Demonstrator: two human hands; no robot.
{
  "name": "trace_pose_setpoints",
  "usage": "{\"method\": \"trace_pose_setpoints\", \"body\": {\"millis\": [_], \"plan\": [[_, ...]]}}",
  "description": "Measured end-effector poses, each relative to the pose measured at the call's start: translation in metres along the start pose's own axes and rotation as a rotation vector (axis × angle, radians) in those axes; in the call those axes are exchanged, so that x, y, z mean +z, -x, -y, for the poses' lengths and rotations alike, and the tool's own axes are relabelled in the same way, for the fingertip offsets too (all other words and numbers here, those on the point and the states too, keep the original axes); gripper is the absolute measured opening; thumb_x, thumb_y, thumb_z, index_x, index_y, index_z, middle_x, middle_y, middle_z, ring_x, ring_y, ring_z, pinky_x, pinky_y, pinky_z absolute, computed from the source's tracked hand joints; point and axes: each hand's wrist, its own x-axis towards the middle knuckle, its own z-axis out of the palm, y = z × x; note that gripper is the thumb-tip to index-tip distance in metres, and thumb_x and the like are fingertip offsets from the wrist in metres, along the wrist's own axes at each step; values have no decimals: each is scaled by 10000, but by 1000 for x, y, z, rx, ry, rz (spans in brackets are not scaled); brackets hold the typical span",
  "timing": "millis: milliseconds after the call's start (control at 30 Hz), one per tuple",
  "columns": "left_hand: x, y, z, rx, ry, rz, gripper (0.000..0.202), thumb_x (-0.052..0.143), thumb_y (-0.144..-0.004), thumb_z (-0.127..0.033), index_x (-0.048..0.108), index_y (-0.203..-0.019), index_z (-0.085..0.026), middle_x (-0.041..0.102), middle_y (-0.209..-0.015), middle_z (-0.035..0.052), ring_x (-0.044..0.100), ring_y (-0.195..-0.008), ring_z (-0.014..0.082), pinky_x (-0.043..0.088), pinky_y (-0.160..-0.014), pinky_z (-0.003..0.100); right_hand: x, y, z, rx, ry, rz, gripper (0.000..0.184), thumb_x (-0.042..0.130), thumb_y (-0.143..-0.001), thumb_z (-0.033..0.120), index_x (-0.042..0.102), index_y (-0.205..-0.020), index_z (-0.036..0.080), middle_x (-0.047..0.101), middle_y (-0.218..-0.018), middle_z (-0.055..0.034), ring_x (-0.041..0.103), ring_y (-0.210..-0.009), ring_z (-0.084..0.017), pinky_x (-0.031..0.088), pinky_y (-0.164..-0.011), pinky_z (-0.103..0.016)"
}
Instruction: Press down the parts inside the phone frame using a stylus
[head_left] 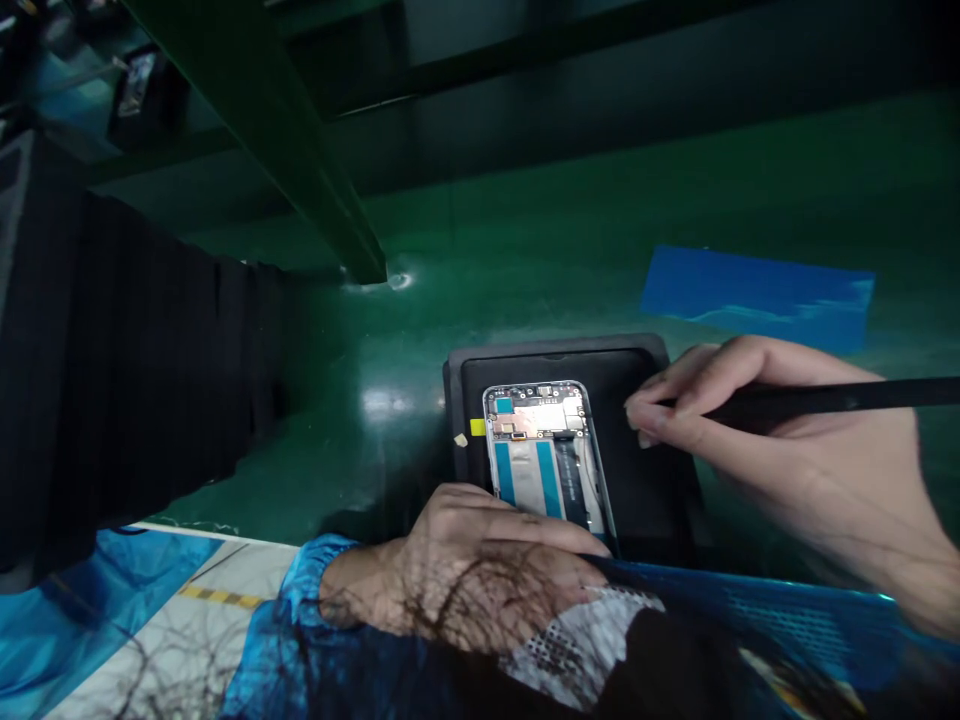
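An opened phone (536, 418) lies in a black tray (637, 375), its circuit board, blue-green strips and a dark ribbon cable showing. My left hand (502, 550) lies across the phone's lower part with its fingers stretched out flat; that end of the phone and my thumb are hidden. To the right of the phone, my right hand (780, 430) pinches a slim black pen-like tool (840, 398), whose shaft runs back past the right edge of view. The tool's tip is hidden at my fingers, which are apart from the phone.
Stacked black trays (142, 350) stand at the left on the green work surface (420, 330). A blue sheet (757, 295) lies behind my right hand. A green post (300, 150) rises at the back. Dark hair strands and a blue sleeve (311, 580) cross the foreground.
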Motion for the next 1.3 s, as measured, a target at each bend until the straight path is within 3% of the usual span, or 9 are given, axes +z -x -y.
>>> {"method": "trace_pose_setpoints", "body": {"millis": [100,200,333,500,667,833,1033,1167,1300], "plan": [[3,-2,-4,-110,224,-113,273,800,-873,-193,738,-1138,-213,833,-1193,-49,824,-895,80,635,-888,96,-2,0,0,9,27,16,250,837,-686,215,622,-580,282,753,-655,10,721,-619,-172,583,-577,-282],[7,-3,-9,-155,209,-182,160,753,-916,-205,744,-1075,-221,847,-1140,-55,825,-846,73,652,-834,110,-3,-1,2,14,51,29,248,845,-701,241,631,-585,294,754,-656,7,722,-615,-189,592,-574,-310],[10,0,-7,-159,244,-152,232,727,-940,-222,718,-1167,-269,831,-1199,-55,828,-921,107,677,-842,164,-3,-1,2,18,54,28,260,846,-707,277,619,-584,308,755,-668,16,722,-624,-209,595,-576,-344],[11,2,-4,-176,266,-111,247,766,-913,-244,723,-1155,-256,827,-1215,-54,825,-880,87,662,-876,139,-2,0,2,23,79,40,246,823,-713,248,625,-580,310,759,-672,29,726,-624,-194,593,-575,-324],[9,0,-5,-156,230,-169,199,742,-929,-238,730,-1127,-240,837,-1183,-56,822,-861,77,657,-839,125,-3,1,2,3,92,41,246,816,-716,246,622,-580,312,755,-663,33,726,-621,-193,594,-571,-317],[7,-1,-1,-106,191,-50,237,791,-877,-237,763,-1112,-242,829,-1206,-47,829,-834,93,664,-823,115,-2,2,2,-29,91,65,240,804,-749,244,622,-611,318,753,-689,29,728,-648,-202,593,-570,-327],[8,-5,-8,-122,154,-195,132,722,-930,-231,752,-1057,-214,850,-1136,-40,822,-843,80,663,-759,136,-2,9,-4,-166,106,92,265,786,-784,162,623,-635,308,717,-724,35,705,-691,-171,565,-607,-326],[9,-7,-9,-100,130,-199,132,737,-915,-220,751,-1045,-196,852,-1132,-22,813,-794,73,656,-751,132,-2,12,-13,-293,96,103,261,796,-762,123,641,-647,299,710,-743,39,704,-695,-157,552,-643,-338],[9,-7,-8,-86,50,-175,98,719,-934,-251,747,-1014,-202,858,-1101,-26,805,-749,68,658,-723,135,-2,7,-18,-280,35,90,253,813,-730,119,646,-654,292,720,-765,24,711,-712,-167,565,-655,-341]]}}
